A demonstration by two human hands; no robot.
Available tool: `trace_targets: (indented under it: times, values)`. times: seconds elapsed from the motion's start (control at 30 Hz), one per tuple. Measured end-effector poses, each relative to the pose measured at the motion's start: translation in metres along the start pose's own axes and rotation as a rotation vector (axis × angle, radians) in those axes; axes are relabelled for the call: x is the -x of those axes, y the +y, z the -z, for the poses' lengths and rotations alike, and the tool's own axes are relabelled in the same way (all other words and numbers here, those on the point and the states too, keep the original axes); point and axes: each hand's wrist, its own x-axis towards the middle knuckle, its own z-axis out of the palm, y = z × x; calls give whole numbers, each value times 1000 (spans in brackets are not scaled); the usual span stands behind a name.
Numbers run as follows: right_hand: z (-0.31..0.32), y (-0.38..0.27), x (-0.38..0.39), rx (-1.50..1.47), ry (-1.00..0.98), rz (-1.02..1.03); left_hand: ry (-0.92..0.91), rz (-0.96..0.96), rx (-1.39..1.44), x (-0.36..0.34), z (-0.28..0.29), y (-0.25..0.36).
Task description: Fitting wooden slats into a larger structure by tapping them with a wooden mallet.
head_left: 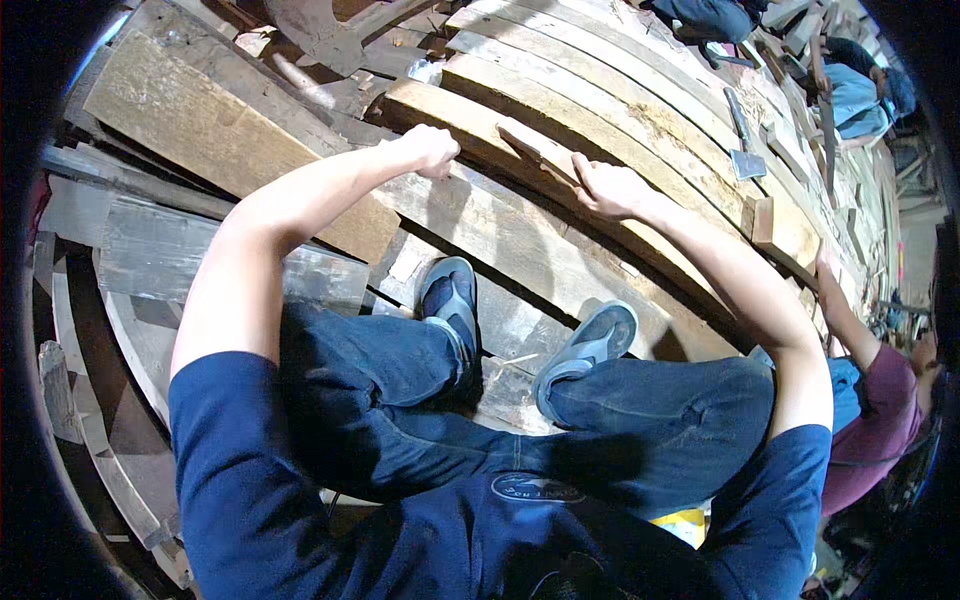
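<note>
My left hand (pixel 430 152) is closed in a fist beside the near end of a thick squared beam (pixel 420 105). What it holds, if anything, is hidden. My right hand (pixel 610 190) grips one end of a narrow reddish-brown wooden piece (pixel 540 152), which lies over the beam's edge and points up and left. Its exact kind is unclear. Between my feet and the beam runs a wide weathered plank (pixel 520 240). Both forearms reach forward over my bent knees.
Curved planks (pixel 600 60) lie side by side beyond the beam. A hatchet-like tool (pixel 746 163) rests on them. At the right, a co-worker in a purple shirt (pixel 880 430) reaches toward a wood block (pixel 775 230); others sit farther off. Dark gaps (pixel 490 265) separate boards near my sandals.
</note>
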Motion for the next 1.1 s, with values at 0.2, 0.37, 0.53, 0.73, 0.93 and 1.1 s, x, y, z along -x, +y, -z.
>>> trace_targets:
  times: [0.2,0.37,0.53,0.73,0.93,1.1]
  values:
    - [-3,6,-3,40,-14,-2,103,379,546,-26,9,-5]
    - [-1,12,-4,12,-63,-32,241,466,1031,-47,-19,-7]
    - [-3,12,-10,-5,-124,-48,408,656,899,-67,-48,-27]
    - [-7,26,-3,-23,-101,-23,300,530,1020,-59,-24,-15]
    - [-5,20,-2,-27,-104,-20,325,472,1018,-59,-34,-31]
    - [1,14,-5,-68,-147,-56,439,372,989,-56,-40,-60]
